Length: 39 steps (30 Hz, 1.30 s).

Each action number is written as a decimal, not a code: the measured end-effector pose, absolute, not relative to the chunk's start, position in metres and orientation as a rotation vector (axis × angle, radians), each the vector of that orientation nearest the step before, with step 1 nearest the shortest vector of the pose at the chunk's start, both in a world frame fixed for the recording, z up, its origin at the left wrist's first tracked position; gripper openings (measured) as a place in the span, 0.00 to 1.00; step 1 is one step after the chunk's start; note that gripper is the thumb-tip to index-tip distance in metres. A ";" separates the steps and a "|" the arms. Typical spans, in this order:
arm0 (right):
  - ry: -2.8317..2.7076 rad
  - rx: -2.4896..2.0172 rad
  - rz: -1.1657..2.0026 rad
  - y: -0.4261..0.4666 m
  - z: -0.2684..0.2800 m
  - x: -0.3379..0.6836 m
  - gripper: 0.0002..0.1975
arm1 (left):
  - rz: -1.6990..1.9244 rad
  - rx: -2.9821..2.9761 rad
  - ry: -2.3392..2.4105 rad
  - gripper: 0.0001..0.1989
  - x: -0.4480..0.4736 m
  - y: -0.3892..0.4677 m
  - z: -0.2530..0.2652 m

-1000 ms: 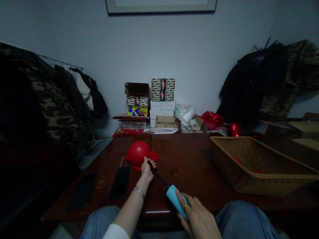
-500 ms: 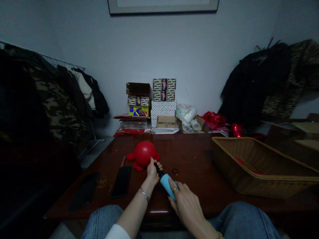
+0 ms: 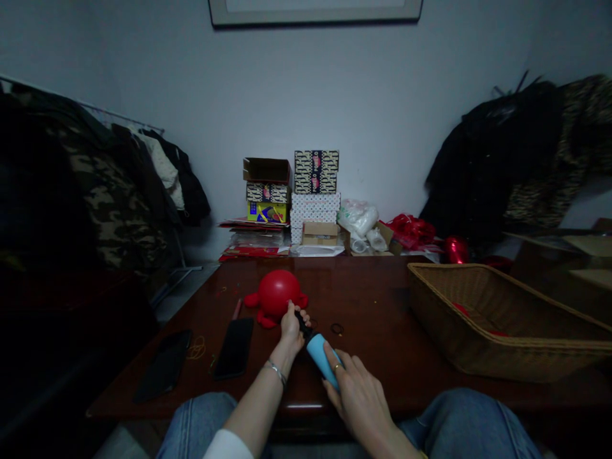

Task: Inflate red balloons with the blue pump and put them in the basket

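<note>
A round red balloon (image 3: 278, 291), swollen with air, rests on the table with several limp red balloons (image 3: 266, 319) around its base. My left hand (image 3: 291, 328) is closed around the black front end of a hand balloon pump (image 3: 322, 358), right against the inflated balloon. Its fingers hide the balloon's neck and the pump's tip. Around the light blue barrel of the same pump, my right hand (image 3: 358, 392) is wrapped from the near side. The pump slants from the balloon down toward my right.
On the dark wooden table (image 3: 373, 344) lie a phone (image 3: 233, 347), a second dark flat device (image 3: 163, 364), yellow rubber bands (image 3: 196, 348) and a small black ring (image 3: 337, 329). A wicker basket (image 3: 478, 347) with red pieces stands at right. Boxes (image 3: 315, 172) are stacked behind.
</note>
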State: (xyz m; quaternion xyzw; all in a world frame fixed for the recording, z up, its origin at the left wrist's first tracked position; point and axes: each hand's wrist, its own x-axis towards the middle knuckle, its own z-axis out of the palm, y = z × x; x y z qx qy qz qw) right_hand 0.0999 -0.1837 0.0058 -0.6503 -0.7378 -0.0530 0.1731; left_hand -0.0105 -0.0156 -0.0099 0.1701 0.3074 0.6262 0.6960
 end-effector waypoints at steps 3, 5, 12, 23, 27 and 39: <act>-2.105 -1.841 -0.154 -0.191 0.004 0.105 0.30 | 1.415 0.387 0.677 0.17 -0.016 -0.012 -0.010; -2.120 -1.821 -0.154 -0.198 0.002 0.111 0.30 | 1.426 0.386 0.673 0.16 -0.021 -0.009 -0.010; -2.152 -1.740 -0.178 -0.219 -0.004 0.134 0.31 | 1.444 0.359 0.641 0.15 -0.034 0.000 -0.008; -2.114 -1.828 -0.040 -0.212 0.010 0.127 0.30 | 1.446 0.389 0.628 0.15 -0.025 -0.006 -0.008; -2.108 -1.866 -0.035 -0.201 0.015 0.120 0.30 | 1.444 0.418 0.630 0.16 -0.018 -0.013 -0.006; -2.073 -1.897 -0.111 -0.170 0.026 0.101 0.29 | 1.361 0.364 0.558 0.12 -0.008 -0.024 -0.003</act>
